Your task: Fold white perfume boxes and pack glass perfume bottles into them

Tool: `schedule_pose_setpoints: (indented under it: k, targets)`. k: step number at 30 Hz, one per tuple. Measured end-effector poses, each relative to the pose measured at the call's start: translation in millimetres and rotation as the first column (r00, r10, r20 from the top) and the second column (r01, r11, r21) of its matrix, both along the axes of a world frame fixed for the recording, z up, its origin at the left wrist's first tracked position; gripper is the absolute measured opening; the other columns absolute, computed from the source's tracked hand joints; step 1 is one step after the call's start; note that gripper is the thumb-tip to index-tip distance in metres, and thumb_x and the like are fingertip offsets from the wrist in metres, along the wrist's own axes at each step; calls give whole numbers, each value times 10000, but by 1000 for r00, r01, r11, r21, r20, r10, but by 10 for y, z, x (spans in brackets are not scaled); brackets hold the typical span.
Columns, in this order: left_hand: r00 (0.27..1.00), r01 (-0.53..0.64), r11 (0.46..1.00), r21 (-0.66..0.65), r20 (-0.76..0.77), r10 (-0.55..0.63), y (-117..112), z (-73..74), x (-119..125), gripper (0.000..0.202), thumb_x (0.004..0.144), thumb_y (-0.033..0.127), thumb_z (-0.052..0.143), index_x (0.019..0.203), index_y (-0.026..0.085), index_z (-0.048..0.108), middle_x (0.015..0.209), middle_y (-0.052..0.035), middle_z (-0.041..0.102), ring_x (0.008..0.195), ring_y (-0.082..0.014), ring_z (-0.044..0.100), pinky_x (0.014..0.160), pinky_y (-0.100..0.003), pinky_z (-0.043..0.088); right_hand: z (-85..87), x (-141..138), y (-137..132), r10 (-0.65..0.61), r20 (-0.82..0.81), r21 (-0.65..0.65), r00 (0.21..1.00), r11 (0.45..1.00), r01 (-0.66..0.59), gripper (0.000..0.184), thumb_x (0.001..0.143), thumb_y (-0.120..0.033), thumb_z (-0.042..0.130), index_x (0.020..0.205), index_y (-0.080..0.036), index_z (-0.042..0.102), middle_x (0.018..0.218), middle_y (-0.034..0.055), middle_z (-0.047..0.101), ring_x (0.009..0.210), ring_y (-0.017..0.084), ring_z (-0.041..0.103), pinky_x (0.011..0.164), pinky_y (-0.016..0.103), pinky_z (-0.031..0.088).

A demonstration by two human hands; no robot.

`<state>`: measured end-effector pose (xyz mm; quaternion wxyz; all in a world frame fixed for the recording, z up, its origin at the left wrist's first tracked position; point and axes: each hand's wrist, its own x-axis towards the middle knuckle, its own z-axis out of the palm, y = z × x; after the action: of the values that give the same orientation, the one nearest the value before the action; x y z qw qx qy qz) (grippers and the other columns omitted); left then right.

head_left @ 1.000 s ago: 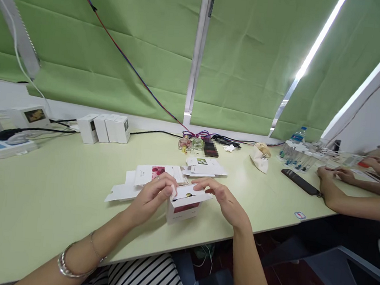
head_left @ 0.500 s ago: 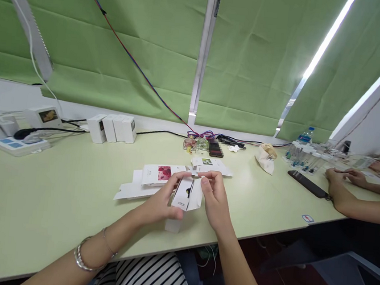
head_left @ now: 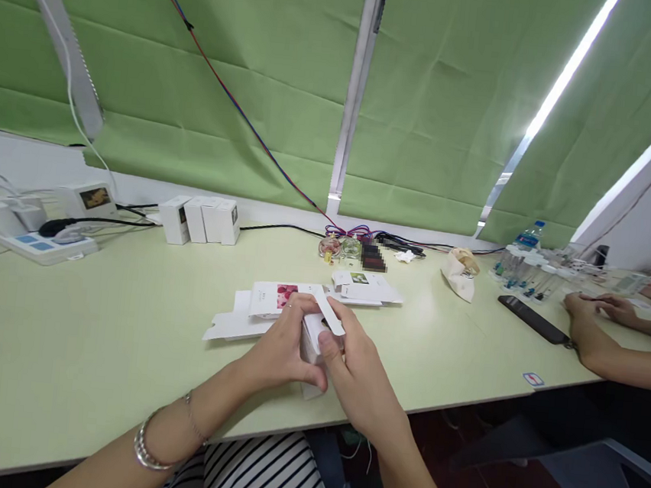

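A small white carton [head_left: 313, 336] stands on the pale green table [head_left: 93, 321] near its front edge, with one flap sticking up. My left hand [head_left: 284, 351] wraps round the carton's left side, fingers closed on it. My right hand [head_left: 356, 373] grips its right side, thumb pressed on the top. Most of the carton is hidden between the two hands. Just behind lie flat unfolded cartons [head_left: 265, 303], one with a red picture.
More flat cartons [head_left: 364, 288] lie further back. Three upright white boxes [head_left: 204, 221] stand at the back left, near a power strip [head_left: 32, 239]. Small glass bottles [head_left: 340, 247], cables, a cloth pouch [head_left: 461, 272], a black phone [head_left: 534, 320] and another person's hands [head_left: 600, 313] are at right.
The carton has been turned and drawn closer between my hands; both hands have closed over it, covering most of it. The view shifted slightly left.
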<state>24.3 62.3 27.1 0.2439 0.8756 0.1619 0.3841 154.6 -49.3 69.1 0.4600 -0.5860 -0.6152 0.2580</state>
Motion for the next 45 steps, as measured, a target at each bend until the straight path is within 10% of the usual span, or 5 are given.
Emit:
schedule_pose_setpoints:
  k: [10,24,30,45]
  targets:
    - [983,-83,996,24,169,78,14,-9,-37,462,720,636,627,844,228,448,825,-1,466,734,-177,464,613,-279,392,17,373,72,313,58,93,948,944,-317,311,924,-414,466,1194,-260,473,1191,27,571,1075,177,540,882,276,428]
    - [959,11,993,119,281,-44,6,-17,-65,319,883,546,468,895,227,469,831,-33,472,760,-191,451,607,-301,411,-23,314,86,231,236,103,944,960,-261,138,946,-251,427,1068,-250,493,1069,3,571,953,151,540,817,256,403]
    - [930,-45,999,-1,366,43,-22,-17,-70,342,963,477,289,815,220,458,834,-45,514,755,-188,492,654,-324,439,-35,337,90,237,262,94,936,959,-269,133,959,-273,406,1061,-250,488,1069,6,563,952,151,538,823,260,405]
    - [927,-262,864,-429,136,349,-411,277,-253,280,813,411,560,609,222,590,772,-32,541,703,-180,542,592,-298,534,59,331,42,224,327,64,918,964,-258,175,965,-286,381,1080,-233,502,1078,33,597,936,173,567,844,302,448]
